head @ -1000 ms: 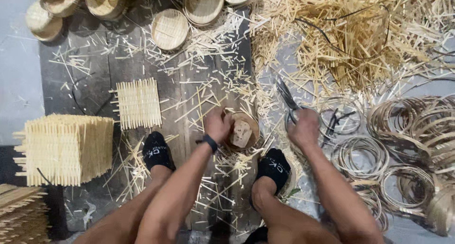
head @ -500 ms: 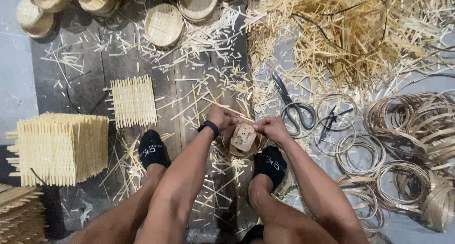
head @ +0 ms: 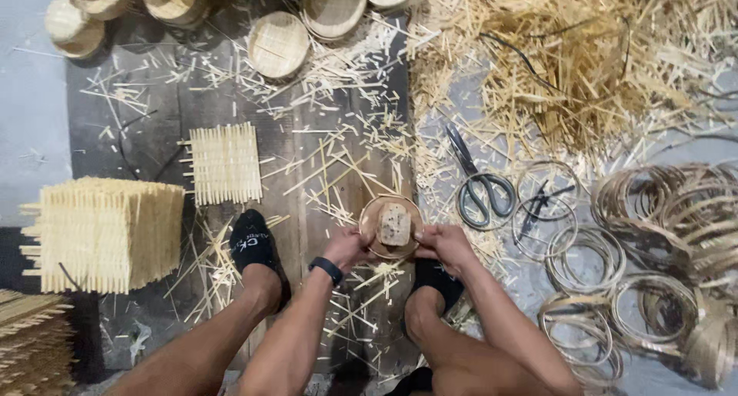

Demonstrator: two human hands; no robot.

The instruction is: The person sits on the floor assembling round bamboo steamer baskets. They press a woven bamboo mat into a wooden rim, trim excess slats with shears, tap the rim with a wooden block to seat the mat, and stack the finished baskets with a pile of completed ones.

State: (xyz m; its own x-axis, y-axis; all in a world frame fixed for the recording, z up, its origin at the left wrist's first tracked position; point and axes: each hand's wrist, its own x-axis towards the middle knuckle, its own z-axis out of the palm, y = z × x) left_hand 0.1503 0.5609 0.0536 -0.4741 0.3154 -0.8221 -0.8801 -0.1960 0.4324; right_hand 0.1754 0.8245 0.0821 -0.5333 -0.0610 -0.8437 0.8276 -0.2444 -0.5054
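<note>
Gripping: left hand (head: pixel 347 247) and right hand (head: pixel 444 242), fingers clamped on small round bamboo tray (head: pixel 390 227) holding a pale wooden block (head: pixel 395 224)
Where: over dark plank floor (head: pixel 154 127), between the feet
Risk: block likely slides off if tray tilts

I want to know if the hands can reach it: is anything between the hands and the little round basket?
Nothing visible is. The left hand and right hand both already grip the small round basket by its rim, with a block resting inside it.

both hands, left hand (head: pixel 347 247) and right hand (head: pixel 443 244), grip a round bamboo ring (head: pixel 390 227) beside scissors (head: pixel 478 185).
</note>
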